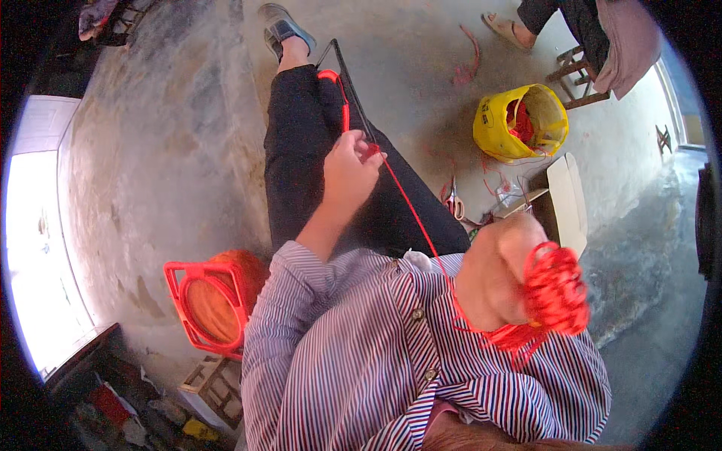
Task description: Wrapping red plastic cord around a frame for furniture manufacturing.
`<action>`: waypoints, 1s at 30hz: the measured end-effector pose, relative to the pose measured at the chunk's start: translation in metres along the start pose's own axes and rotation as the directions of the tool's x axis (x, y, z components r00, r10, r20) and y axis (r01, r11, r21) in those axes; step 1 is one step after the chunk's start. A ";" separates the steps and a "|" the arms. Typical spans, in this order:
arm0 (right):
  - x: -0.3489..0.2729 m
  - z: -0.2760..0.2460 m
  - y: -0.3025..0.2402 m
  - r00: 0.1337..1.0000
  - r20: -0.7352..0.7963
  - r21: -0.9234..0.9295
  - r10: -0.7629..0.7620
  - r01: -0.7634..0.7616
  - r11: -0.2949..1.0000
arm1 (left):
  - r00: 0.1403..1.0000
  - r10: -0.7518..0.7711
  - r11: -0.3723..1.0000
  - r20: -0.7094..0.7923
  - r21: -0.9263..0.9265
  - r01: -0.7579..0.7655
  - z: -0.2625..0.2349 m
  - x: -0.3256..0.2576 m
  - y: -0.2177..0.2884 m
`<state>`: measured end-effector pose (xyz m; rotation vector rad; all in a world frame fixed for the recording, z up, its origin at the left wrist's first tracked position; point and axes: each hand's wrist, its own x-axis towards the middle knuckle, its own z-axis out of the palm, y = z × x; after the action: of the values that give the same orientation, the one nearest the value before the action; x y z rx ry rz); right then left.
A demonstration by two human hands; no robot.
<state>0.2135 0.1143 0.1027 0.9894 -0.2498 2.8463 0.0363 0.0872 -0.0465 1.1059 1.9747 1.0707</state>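
My left hand [350, 174] is closed over my lap, its fingertips pinching red cord beside a thin black rod [350, 89]. A thicker red wrapped length [345, 113] runs along the rod's far part, above my legs. From those fingers a taut red cord [410, 204] slants down and right towards my chest. My right hand [498, 269], raised close to the camera and partly blurred, grips a looped bundle of red cord [555, 292]. Loose strands hang below it against my striped shirt. How the cord is fixed at the left fingertips is too small to tell.
A yellow bucket [490, 129] with red material inside stands ahead right. Scissors [453, 201] and an open cardboard box [565, 197] lie nearer. At left is an orange-red stool or basket [179, 301]. Another person sits on a wooden stool [577, 74] at far right.
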 end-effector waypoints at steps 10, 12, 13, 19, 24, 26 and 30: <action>-0.028 -0.066 -0.081 0.743 -0.549 -0.554 -0.383 -0.667 -0.499 | 0.951 -0.296 0.856 0.089 -0.418 0.305 -0.039 0.029 0.007; -0.046 -0.123 -0.076 0.757 -0.549 -0.428 -0.355 -0.619 -0.659 | 0.912 -0.361 0.836 0.194 -0.367 0.409 -0.033 0.031 0.004; -0.049 -0.143 -0.071 0.757 -0.563 -0.396 -0.332 -0.600 -0.695 | 0.858 -0.424 0.806 0.290 -0.311 0.503 -0.028 0.033 0.001; -0.041 -0.165 -0.051 0.734 -0.417 -0.553 -0.536 -0.673 -0.491 | 0.989 0.056 0.970 -0.140 0.242 -0.021 -0.036 0.034 0.001; -0.036 -0.161 -0.045 0.864 -0.248 -0.628 -0.438 -0.488 -0.607 | 0.982 -0.190 0.941 0.020 -0.282 0.188 -0.039 0.032 0.016; -0.037 -0.158 -0.056 0.857 -0.232 -0.648 -0.460 -0.489 -0.584 | 0.943 -0.283 0.789 0.177 -0.515 0.334 -0.042 0.033 0.030; -0.030 -0.122 -0.066 0.497 -0.544 -0.817 -0.676 -0.497 0.292 | 0.889 -0.349 0.605 0.297 -0.652 0.456 -0.042 0.028 0.028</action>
<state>0.1740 0.2011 -0.0023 -0.7531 -1.4454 1.8328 0.0003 0.1066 -0.0063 0.2663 1.3676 1.2815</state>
